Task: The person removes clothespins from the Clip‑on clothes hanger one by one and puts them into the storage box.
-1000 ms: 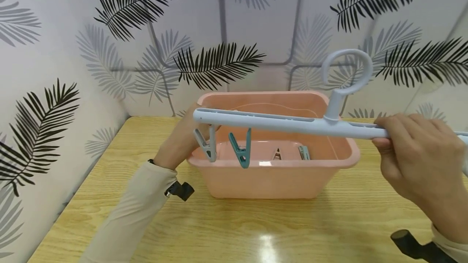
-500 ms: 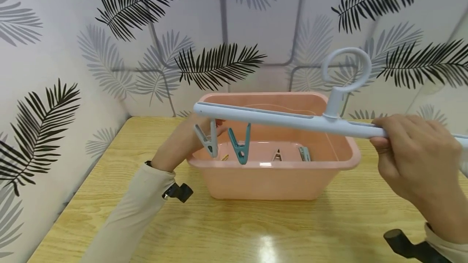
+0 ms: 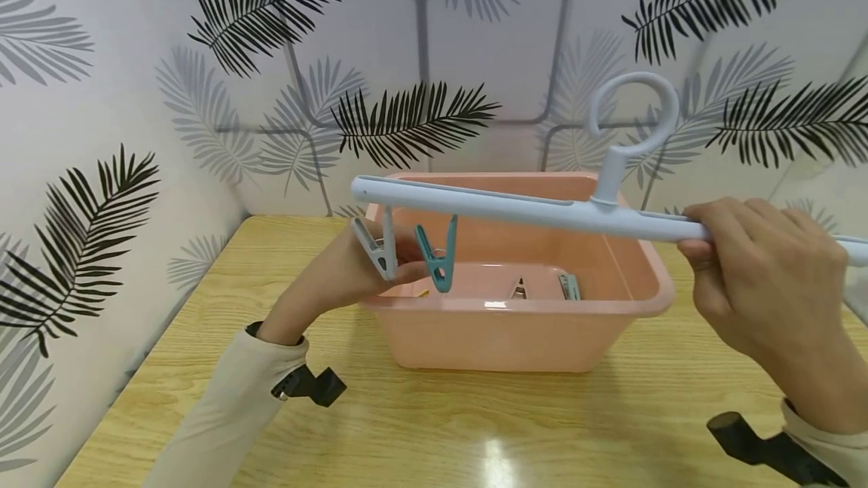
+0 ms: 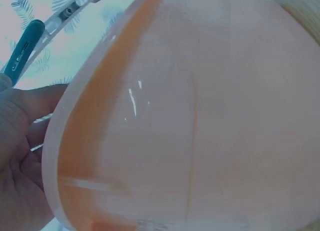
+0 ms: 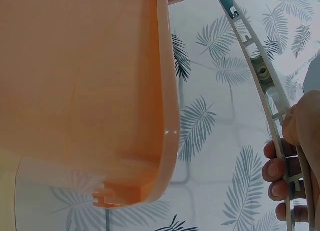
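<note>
My right hand (image 3: 766, 277) grips the bar of a pale blue hanger (image 3: 529, 213), holding it level above the front of a pink basin (image 3: 488, 337). The hanger's round hook (image 3: 667, 108) points up. Beneath the bar's left half hang a grey clothespin (image 3: 380, 251) and a teal clothespin (image 3: 441, 262). My left hand (image 3: 353, 266) is at the basin's left rim, partly behind the grey clothespin. In the left wrist view its fingers (image 4: 40, 103) are bent beside the rim; I cannot tell whether they hold anything.
On the basin floor lie a beige clothespin (image 3: 519, 289), a pale teal clothespin (image 3: 571, 287) and a small yellow piece (image 3: 423, 293). The basin stands on a wooden table (image 3: 407, 428), against a leaf-patterned wall (image 3: 488, 44).
My left hand has come up out of the basin, toward me, to its left rim. The hanger's left end has risen slightly, the clothespins with it; my right hand keeps its grip.
</note>
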`<act>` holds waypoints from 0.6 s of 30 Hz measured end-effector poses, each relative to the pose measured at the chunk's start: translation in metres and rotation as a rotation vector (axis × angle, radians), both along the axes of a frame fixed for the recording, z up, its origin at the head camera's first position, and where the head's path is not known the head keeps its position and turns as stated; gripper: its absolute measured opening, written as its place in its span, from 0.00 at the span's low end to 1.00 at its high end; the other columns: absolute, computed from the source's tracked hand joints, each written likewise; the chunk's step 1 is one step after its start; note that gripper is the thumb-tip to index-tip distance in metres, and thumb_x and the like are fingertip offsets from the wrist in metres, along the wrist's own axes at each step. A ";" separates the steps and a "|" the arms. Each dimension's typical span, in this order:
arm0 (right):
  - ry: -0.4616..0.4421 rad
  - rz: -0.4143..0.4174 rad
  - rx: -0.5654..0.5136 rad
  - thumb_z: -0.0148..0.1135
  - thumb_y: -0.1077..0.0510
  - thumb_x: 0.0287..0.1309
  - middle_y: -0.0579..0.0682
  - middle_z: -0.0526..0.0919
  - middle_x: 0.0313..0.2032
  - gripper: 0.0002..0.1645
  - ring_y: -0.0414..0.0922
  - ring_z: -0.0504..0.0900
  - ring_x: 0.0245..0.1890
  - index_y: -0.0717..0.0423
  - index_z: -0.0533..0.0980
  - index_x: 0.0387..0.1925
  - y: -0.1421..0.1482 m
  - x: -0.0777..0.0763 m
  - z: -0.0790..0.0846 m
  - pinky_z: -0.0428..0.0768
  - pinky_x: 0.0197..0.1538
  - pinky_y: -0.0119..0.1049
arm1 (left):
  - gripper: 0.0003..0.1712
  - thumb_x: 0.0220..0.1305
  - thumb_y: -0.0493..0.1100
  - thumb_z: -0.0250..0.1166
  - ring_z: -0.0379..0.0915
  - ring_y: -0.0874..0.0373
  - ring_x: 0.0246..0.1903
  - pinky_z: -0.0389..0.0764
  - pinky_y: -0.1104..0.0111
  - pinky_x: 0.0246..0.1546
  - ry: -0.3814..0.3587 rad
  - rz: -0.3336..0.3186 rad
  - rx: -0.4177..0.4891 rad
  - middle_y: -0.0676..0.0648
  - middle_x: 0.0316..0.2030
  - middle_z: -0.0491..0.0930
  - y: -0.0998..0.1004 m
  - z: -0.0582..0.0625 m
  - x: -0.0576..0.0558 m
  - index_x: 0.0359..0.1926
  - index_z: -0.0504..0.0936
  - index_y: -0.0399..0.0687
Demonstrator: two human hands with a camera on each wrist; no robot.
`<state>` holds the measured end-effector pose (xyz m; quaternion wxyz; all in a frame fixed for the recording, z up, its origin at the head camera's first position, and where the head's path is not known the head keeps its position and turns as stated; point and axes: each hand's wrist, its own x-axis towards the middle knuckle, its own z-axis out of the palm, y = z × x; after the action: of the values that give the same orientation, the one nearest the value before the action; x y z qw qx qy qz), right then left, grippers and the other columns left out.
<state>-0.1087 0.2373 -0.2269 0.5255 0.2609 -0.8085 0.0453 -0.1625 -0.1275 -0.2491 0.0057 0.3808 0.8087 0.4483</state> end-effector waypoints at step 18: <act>-0.023 -0.013 -0.036 0.39 0.41 0.72 0.60 0.77 0.19 0.34 0.60 0.75 0.19 0.66 0.75 0.29 -0.001 -0.003 -0.001 0.64 0.21 0.51 | 0.24 0.71 0.41 0.57 0.76 0.44 0.54 0.72 0.56 0.58 -0.825 -0.319 0.694 0.38 0.52 0.78 0.013 -0.019 0.053 0.59 0.67 0.28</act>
<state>-0.1117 0.2360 -0.2275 0.5211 0.2456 -0.8153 0.0594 -0.1098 -0.1142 -0.2686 0.2637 0.2711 0.4769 0.7934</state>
